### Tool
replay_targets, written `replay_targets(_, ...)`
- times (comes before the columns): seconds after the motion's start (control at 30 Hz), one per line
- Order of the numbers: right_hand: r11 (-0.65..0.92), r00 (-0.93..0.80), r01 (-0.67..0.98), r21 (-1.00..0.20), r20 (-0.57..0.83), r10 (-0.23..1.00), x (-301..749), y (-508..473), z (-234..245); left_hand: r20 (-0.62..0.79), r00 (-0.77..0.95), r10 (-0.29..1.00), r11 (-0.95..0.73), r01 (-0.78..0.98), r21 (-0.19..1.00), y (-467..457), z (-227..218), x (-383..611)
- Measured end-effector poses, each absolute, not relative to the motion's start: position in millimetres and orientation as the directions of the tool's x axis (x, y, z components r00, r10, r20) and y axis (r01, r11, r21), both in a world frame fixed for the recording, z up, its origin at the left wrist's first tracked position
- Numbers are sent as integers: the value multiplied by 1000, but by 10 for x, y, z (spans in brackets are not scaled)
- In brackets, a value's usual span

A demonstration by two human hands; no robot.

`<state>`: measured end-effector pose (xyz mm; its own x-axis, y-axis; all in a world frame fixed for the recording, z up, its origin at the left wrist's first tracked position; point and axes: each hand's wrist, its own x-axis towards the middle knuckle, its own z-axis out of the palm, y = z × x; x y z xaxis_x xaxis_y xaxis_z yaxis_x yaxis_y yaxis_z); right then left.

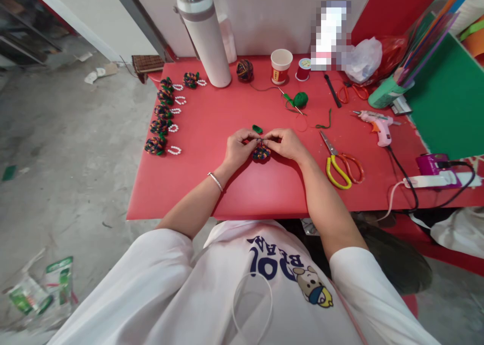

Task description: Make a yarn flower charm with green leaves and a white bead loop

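My left hand [242, 146] and my right hand [283, 144] meet above the red table, thumbs and forefingers pinched at the top of a multicoloured crocheted piece [261, 153]. What they grip looks like yarn ends at its upper edge, too fine to make out fully. Just beyond the fingertips lies a small green crocheted leaf [257, 128]. To the right rest scissors [338, 166] with yellow and orange handles. Farther back are a green yarn ball [300, 100] and a crochet hook with a green handle [288, 99].
Finished-looking yarn flowers [156, 145] with white bead loops line the left edge. At the back stand a white thermos [207, 37], a variegated yarn ball [245, 70], a paper cup [281, 67] and a thread spool [303, 69]. A pink glue gun [378, 125] and power strip [434, 180] lie right.
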<state>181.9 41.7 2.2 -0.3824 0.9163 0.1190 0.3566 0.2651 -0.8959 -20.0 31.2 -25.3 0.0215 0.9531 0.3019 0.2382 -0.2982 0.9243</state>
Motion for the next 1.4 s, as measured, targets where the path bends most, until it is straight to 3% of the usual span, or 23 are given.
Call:
replay_targets(0.13,233,-365,365,-901,92,927,1869,409,59,367,49,929,-368,243,898,323,-247,-240)
replay_targets(0.4,156,-404,325,-933,12,915,1980,406,126,332,-31,943,-307,308,900,356,-326,-342)
replay_targets(0.63,290,-407,310,-906,149,901,1891,375,126,341,61,938,-346,197,917,269,-226,-261)
replay_targets(0.8,348,-465,340,-874,166,870,1779,378,19,318,119,941,-332,130,934,211,-154,-213)
replay_targets(1.03,263,-395,206,-942,166,903,1908,427,109,210,60,976,-215,83,973,211,-120,-282)
replay_targets(1.3,143,-336,81,-986,108,936,1926,404,148,223,293,930,-204,-94,974,153,-57,-261)
replay_targets(1.4,50,-273,45,-998,36,961,1904,420,110,195,306,932,-154,-155,976,119,-46,-210)
